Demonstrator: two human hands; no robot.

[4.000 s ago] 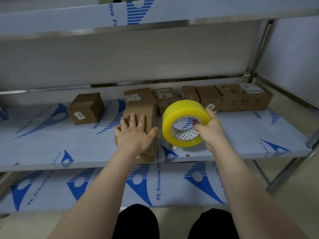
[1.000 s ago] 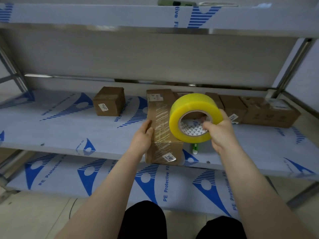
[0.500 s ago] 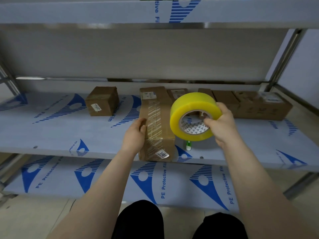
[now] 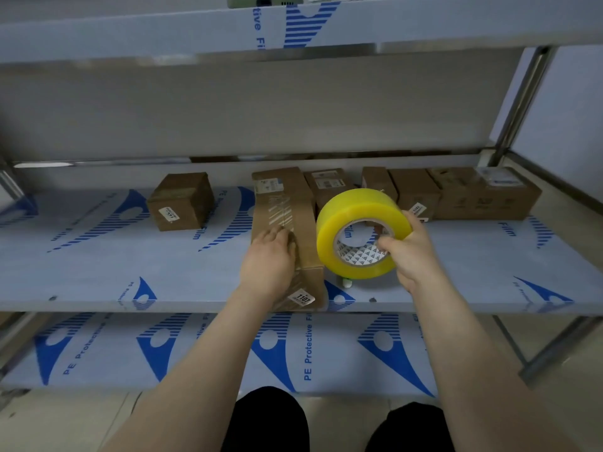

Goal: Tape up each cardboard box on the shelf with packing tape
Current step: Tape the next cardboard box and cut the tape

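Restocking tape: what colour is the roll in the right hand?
Translucent yellow round packing tape roll, seen in head view.

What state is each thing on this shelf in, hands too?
Long box: flat, tape on top.
Tape roll: held up on edge.
Left hand: rests on the long box.
Right hand: grips the tape roll.
Small box: closed, alone at left.
Back boxes: closed, in a row.
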